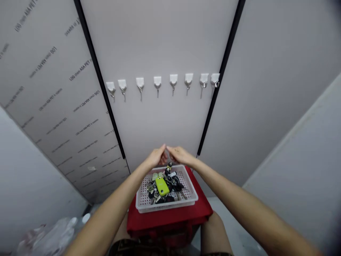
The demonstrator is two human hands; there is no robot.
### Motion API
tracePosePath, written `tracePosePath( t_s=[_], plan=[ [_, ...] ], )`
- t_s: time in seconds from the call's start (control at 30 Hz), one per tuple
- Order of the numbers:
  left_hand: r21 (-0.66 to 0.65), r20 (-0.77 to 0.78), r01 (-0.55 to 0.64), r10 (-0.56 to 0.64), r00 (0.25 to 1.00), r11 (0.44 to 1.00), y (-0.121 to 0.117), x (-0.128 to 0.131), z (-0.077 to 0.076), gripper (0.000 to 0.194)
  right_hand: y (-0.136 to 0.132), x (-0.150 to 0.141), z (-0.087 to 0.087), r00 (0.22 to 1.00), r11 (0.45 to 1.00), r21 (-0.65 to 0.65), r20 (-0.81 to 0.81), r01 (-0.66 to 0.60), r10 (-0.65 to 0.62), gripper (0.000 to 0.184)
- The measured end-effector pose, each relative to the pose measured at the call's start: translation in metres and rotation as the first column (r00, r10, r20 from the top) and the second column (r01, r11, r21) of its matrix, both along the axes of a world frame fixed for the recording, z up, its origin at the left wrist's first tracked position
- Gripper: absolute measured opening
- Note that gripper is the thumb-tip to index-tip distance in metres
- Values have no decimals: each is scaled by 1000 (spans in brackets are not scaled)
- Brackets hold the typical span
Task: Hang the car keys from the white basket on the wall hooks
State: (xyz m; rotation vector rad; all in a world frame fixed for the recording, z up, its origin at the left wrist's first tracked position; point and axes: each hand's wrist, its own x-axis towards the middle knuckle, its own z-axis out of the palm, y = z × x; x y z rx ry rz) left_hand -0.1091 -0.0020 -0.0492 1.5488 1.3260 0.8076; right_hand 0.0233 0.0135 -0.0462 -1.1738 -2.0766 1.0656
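Observation:
My left hand (157, 156) and my right hand (179, 155) meet above the far edge of a white plastic basket (193, 192). Their fingertips come together in a peak, with the palms turned inward and a gap beneath. Nothing shows in either hand, though the inner fingers are partly hidden. Inside the basket, below the hands, lies a heap of keys (174, 183) with black fobs and metal rings. A bright yellow-green key fob (162, 186) rests on top of the pile.
The basket stands on a red fabric-covered box (170, 222) between the person's knees. Several white adhesive hooks (157, 81) run in a row along the wall panel ahead, between two black strips (97, 71). Clear plastic bags (53, 238) lie at the lower left.

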Motion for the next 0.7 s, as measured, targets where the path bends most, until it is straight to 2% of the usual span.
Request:
tracePosePath(
  t_s=[0.07,0.13,0.23,0.33,0.37,0.43,0.57,0.7],
  plan=[
    [68,-253,-64,79,964,996,-4,-11,-37,34,-1,2,-32,956,992,110,281,58,-87,42],
    [89,-337,-88,113,935,992,-9,-19,-66,22,-1,3,-56,865,973,195,460,122,-200,38],
    [169,-428,-89,154,891,982,-15,-18,-88,20,0,-4,-70,761,945,244,563,220,-323,40],
    [289,-554,-11,177,813,957,-18,-6,-91,24,1,-14,-68,706,924,254,597,285,-382,34],
    [315,-580,13,181,794,949,-19,-1,-90,24,0,-16,-68,707,918,255,586,302,-396,30],
    [349,-587,21,201,785,937,-21,5,-90,21,-2,-18,-70,762,914,239,504,329,-406,23],
    [429,-476,-27,251,843,903,-28,13,-86,14,-6,-12,-77,919,927,132,139,352,-369,18],
    [553,-301,-12,214,930,833,-38,24,-70,19,-10,-5,-61,947,953,47,-136,301,-292,23]
  ],
)
